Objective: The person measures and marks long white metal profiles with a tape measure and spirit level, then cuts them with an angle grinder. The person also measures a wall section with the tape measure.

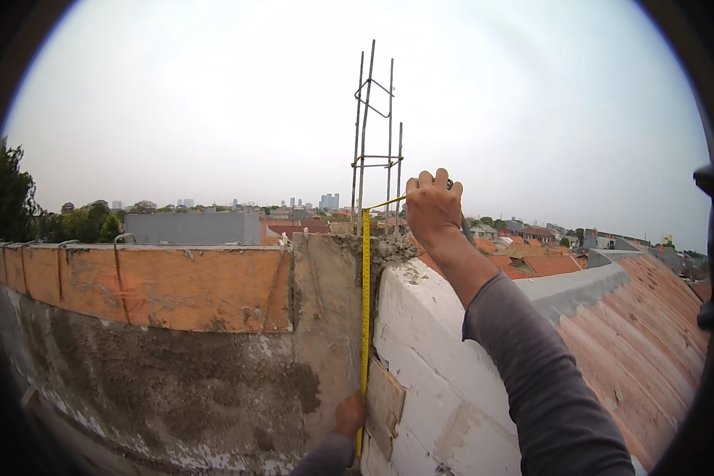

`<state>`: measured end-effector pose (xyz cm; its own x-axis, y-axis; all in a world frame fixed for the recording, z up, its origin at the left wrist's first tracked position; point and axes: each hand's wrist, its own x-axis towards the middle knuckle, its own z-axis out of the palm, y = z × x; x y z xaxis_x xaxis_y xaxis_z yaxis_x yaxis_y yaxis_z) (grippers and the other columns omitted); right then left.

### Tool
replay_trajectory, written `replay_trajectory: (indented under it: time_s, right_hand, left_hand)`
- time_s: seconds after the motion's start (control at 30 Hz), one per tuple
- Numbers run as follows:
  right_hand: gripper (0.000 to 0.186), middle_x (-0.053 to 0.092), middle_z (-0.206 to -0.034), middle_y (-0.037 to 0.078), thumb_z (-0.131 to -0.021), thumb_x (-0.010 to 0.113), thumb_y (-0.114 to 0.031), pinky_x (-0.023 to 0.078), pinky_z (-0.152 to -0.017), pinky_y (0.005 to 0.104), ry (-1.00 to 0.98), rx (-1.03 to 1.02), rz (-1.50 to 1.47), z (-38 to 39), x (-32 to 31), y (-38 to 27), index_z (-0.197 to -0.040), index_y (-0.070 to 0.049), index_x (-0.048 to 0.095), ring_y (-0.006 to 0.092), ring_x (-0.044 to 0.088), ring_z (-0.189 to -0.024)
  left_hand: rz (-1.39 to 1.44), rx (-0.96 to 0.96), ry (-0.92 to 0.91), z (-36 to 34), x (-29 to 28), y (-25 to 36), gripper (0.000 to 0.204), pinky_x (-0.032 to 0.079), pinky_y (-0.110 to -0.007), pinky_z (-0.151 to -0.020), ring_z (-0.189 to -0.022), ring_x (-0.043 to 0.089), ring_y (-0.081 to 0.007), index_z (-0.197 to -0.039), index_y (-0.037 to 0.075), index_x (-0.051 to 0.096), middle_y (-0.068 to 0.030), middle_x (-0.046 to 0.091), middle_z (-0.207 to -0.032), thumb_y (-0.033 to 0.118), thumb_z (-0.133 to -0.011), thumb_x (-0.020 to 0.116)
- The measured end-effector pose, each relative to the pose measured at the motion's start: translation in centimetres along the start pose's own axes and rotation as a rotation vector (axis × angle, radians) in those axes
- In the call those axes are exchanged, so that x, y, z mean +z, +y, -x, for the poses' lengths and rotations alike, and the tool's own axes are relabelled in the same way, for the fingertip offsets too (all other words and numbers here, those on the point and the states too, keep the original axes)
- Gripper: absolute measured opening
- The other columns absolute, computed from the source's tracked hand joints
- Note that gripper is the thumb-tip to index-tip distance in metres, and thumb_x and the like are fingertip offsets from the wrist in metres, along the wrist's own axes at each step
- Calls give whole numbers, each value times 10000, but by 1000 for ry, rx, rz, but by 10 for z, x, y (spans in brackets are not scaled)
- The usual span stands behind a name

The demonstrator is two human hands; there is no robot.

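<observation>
A yellow tape measure [366, 309] runs upright along the face of a rough concrete column [327, 317], beside a white block wall [436, 341]. Low on the column, my left hand [349, 415] is closed against the tape, which passes behind or under its fingers. At the column's top the blade bends and slants up to my right hand [435, 208], whose fingers are wrapped round the tape's end; the case is mostly hidden by the hand. Several steel reinforcing bars [362, 127] with wire ties rise from the column top, just left of my right hand.
An orange formwork board [178, 287] with metal clamps [119, 274] tops the plastered wall [174, 381] on the left. A small wooden board [385, 401] leans by my left hand. Corrugated roofing [627, 341] slopes away on the right; tiled roofs [531, 266] lie beyond.
</observation>
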<state>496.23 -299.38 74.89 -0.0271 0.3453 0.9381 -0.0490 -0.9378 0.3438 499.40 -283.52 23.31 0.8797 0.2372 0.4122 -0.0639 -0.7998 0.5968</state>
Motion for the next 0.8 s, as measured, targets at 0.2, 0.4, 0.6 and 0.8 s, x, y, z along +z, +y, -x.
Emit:
replay_trajectory:
  time_s: [0.2,0.4,0.6,0.8]
  right_hand:
    - [129,674,-962,47,-886,711,-191,527,-802,504,-18,-5,-5,0,-2,2,-957,-100,768,273,601,-1055]
    - [146,680,-969,53,-898,705,-211,529,-799,514,-16,-15,-4,0,-4,2,-964,-97,769,276,604,-1050]
    - [158,689,-980,45,-921,706,-236,548,-813,498,-45,-22,39,0,-5,1,-974,-102,771,265,614,-1057]
    - [162,691,-970,45,-930,700,-237,553,-818,501,-52,-33,53,-1,-4,1,-981,-103,776,259,617,-1054]
  left_hand:
    - [34,17,63,0,2,0,207,567,-595,-832,-935,714,-504,-1128,88,679,-274,741,-981,191,-969,597]
    - [60,49,107,-2,4,-2,181,562,-607,-817,-905,709,-520,-1093,83,682,-278,736,-937,157,-944,609]
    - [22,-3,36,-1,2,-1,227,554,-608,-866,-969,709,-506,-1143,86,675,-267,743,-995,169,-955,580]
    - [30,18,35,1,-2,-2,255,553,-605,-887,-992,712,-501,-1175,88,668,-269,746,-1025,168,-954,570]
